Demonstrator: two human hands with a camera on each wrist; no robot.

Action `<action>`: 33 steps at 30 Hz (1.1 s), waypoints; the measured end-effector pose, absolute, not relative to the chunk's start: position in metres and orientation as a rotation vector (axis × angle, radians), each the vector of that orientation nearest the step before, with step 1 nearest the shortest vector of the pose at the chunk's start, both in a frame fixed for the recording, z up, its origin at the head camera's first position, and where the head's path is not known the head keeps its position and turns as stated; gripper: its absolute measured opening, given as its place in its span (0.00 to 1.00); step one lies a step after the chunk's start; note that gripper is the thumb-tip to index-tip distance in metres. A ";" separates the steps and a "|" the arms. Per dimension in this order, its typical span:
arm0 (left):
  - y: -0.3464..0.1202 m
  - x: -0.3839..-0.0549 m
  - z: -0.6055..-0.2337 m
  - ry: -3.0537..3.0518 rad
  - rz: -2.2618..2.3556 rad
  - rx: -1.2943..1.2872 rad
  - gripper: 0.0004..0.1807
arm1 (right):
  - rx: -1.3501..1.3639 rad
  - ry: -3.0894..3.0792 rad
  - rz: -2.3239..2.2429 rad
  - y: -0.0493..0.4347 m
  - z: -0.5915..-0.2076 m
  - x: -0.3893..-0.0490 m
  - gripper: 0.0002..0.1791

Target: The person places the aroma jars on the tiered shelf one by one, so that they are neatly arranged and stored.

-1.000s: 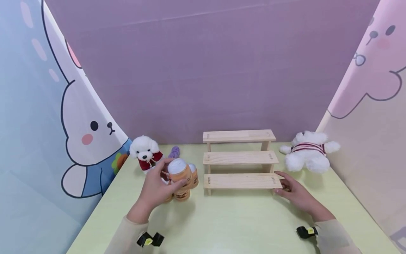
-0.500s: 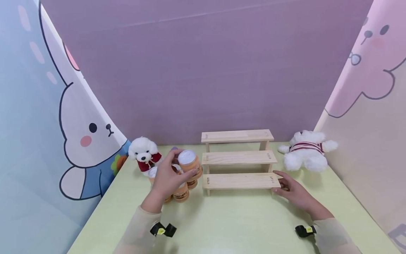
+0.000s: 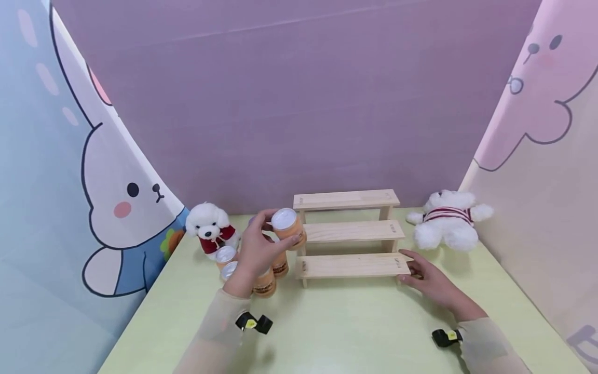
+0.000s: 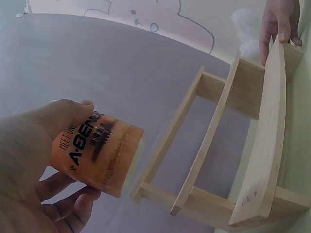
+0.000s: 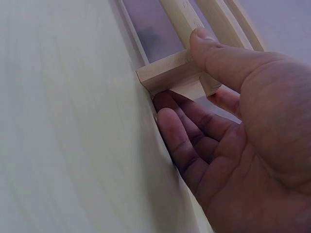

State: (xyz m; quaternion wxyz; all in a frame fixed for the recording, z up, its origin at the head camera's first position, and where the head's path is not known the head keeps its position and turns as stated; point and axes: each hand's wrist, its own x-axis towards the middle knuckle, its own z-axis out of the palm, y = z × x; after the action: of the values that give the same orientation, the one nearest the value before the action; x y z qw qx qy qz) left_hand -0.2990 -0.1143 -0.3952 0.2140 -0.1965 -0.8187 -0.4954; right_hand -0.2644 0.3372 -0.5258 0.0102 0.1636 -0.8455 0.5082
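Keeping the can [image 3: 293, 230] level would probably serve best: it hangs near the rack's [image 3: 345, 199] left end, pinched between thumb and fingers of the left hand [image 3: 254, 248], while the right hand [image 3: 427, 276] grips the rack's lower right end. The left wrist view shows the can's printed label [image 4: 92, 141]; the right wrist view shows fingers curled below the lowest board [image 3: 352, 266], largely hidden from the head view, which alone shows other cans [image 3: 264, 284] left of the rack.

Pale beige sleeves [image 3: 216, 328], black wrist cameras [image 3: 264, 324] — yellow-marked
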 end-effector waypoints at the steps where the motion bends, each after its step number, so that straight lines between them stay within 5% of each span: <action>1: -0.112 -0.302 -0.395 -2.265 -1.375 -0.546 0.36 | 0.500 -2.644 1.585 0.337 -0.526 -0.264 0.41; 33: -0.046 -0.365 -0.392 -2.236 -1.616 -0.537 0.37 | 0.496 -2.634 1.612 0.336 -0.526 -0.264 0.41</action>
State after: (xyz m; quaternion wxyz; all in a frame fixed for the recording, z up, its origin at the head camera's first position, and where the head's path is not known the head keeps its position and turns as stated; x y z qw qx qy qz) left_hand -0.3649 -0.0460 -0.3921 0.1649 -0.1883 -0.7846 -0.5673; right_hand -0.2640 0.3359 -0.5260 0.0071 0.1585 -0.8421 0.5154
